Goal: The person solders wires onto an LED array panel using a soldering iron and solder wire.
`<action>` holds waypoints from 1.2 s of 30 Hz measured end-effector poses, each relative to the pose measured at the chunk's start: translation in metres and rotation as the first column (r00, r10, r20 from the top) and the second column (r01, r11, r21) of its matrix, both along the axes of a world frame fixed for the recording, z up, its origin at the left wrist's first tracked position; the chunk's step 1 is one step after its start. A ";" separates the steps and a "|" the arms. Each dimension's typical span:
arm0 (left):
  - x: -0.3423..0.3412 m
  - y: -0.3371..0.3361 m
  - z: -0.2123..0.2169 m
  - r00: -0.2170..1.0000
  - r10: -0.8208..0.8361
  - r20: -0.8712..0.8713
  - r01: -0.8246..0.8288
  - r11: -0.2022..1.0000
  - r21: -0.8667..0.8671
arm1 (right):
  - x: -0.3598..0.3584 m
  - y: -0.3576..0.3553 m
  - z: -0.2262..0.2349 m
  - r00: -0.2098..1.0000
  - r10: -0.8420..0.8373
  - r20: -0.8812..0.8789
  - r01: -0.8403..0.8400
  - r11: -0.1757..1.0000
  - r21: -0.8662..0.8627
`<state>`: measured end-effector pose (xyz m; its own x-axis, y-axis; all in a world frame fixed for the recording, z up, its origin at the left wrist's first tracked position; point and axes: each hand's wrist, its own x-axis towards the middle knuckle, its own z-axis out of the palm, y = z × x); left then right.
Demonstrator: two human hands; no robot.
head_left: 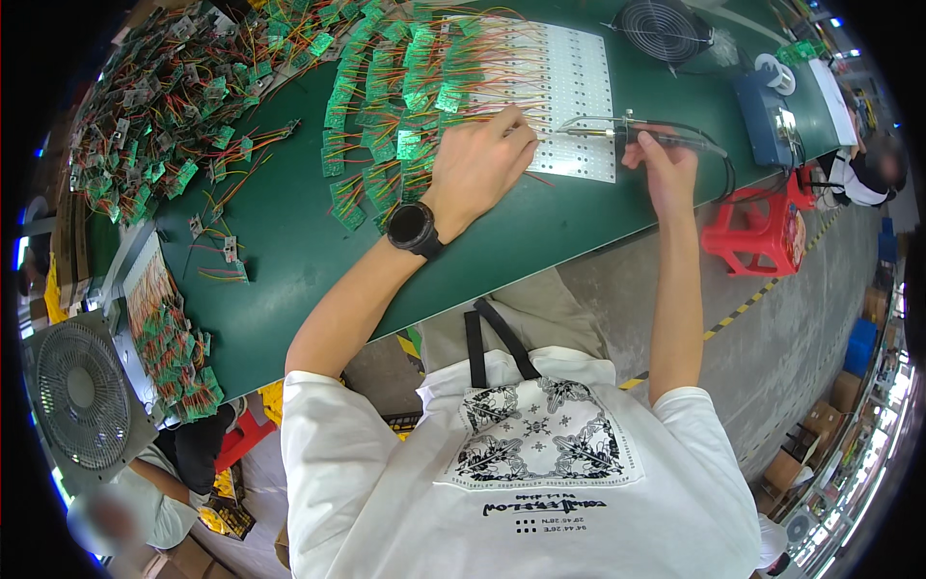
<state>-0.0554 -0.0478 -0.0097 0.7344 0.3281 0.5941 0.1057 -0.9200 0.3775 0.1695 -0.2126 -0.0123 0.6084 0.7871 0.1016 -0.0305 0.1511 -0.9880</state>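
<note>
Head view: the green bench has bare room toward its near edge, while green circuit boards with coloured wires crowd the far side. A white perforated panel lies beside them. The left hand rests knuckles-up on the panel's edge, fingers pinched on a wire end. The right hand, raised, grips a soldering iron pointing left over the panel.

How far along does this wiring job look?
Done: many small green boards already hang by coloured wires from the white panel. In hand: the left hand pinches a wire at the panel's edge while the right hand holds a soldering iron. Left: a loose heap of boards waits nearby.
</note>
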 end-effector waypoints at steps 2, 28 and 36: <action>-0.001 0.000 0.000 1.000 0.002 0.001 -0.002 1.000 0.007 | -0.001 0.000 0.001 1.000 0.000 0.006 0.000 1.000 -0.005; -0.006 0.010 0.041 0.946 -0.258 -0.196 0.258 0.966 -0.026 | 0.000 -0.001 0.003 0.998 -0.030 -0.052 0.031 0.999 0.013; -0.006 0.015 0.019 0.973 -0.141 -0.182 0.159 0.984 0.085 | -0.003 0.000 0.005 0.999 0.031 0.033 -0.029 0.999 -0.045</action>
<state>-0.0617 -0.0333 0.0089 0.8660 0.1525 0.4762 0.0198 -0.9621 0.2720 0.1665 -0.2127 -0.0073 0.5814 0.8091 0.0860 -0.0009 0.1063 -0.9943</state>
